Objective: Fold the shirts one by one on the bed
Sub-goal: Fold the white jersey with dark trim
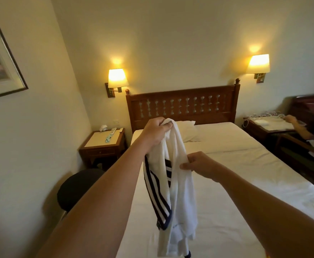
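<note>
With the left hand (pixel 155 134) gripping the bunched white navy-striped shirt (pixel 173 185) aloft and the right hand (pixel 197 164) pinching its cloth, spreading it flat on the white-sheeted bed (pixel 245 183) seemingly comes next.

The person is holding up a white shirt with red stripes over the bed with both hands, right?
Almost. The stripes are dark navy, not red, as the head view shows. The rest holds: the left hand grips the top of the white shirt and the right hand pinches it lower down, holding it up over the bed.
</note>
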The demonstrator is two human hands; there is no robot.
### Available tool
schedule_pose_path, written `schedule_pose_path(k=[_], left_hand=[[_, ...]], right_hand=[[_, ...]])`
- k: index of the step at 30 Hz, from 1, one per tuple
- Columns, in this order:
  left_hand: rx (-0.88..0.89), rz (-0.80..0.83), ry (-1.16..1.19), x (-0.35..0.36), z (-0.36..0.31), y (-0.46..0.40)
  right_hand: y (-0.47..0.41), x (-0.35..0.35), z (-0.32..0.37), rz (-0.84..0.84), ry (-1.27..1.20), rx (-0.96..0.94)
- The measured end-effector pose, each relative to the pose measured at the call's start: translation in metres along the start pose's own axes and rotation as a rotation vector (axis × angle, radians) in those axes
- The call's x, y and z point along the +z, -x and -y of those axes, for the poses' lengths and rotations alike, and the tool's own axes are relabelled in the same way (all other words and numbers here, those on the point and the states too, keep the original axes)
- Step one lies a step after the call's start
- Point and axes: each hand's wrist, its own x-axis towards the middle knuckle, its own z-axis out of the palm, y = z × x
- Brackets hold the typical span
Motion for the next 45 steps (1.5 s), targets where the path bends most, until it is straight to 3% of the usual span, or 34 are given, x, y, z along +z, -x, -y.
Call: schedule_pose_path(k=[7, 12, 15, 16, 18, 21, 27, 31, 36, 38, 45], left_hand=[[-0.095, -0.137, -0.220, -0.039, 0.046, 0.012], [-0.127, -0.170, -0.283, -0.056, 0.075, 0.026], [-0.082, -0.211, -0.333, -0.060, 0.077, 0.027], [-0.068, -0.225, -0.350, -0.062, 0.077, 0.028], [-0.043, -0.234, -0.392, -0.063, 0.079, 0.027], [-0.024, -0.234, -0.461, -0.062, 0.088, 0.027], [-0.046, -0.039, -0.674, -0.063, 0.100, 0.027], [-0.172, 0.283, -0.859, -0.061, 0.110, 0.029], [-0.338, 0.562, -0.743, -0.042, 0.138, 0.031], [-0.357, 0.603, -0.800, -0.033, 0.155, 0.027], [-0.323, 0.471, -0.859, 0.001, 0.211, -0.009]], right_hand=[[-0.007, 0.013, 0.002, -0.328, -0.044, -0.008], [-0.012, 0.025, 0.012, -0.330, -0.070, -0.031], [-0.014, 0.029, 0.013, -0.232, -0.003, -0.053], [-0.013, 0.028, 0.013, -0.176, 0.034, -0.070], [-0.012, 0.024, 0.008, -0.084, 0.342, -0.116], [-0.011, 0.016, -0.010, -0.126, 0.777, -0.111], [0.002, -0.010, -0.043, -0.212, 0.792, 0.092], [0.007, -0.016, -0.062, -0.308, 0.652, 0.136], [0.002, -0.017, -0.077, -0.353, 0.604, 0.156], [-0.003, -0.021, -0.087, -0.353, 0.655, 0.173], [-0.036, -0.029, -0.130, -0.318, 0.804, 0.278]])
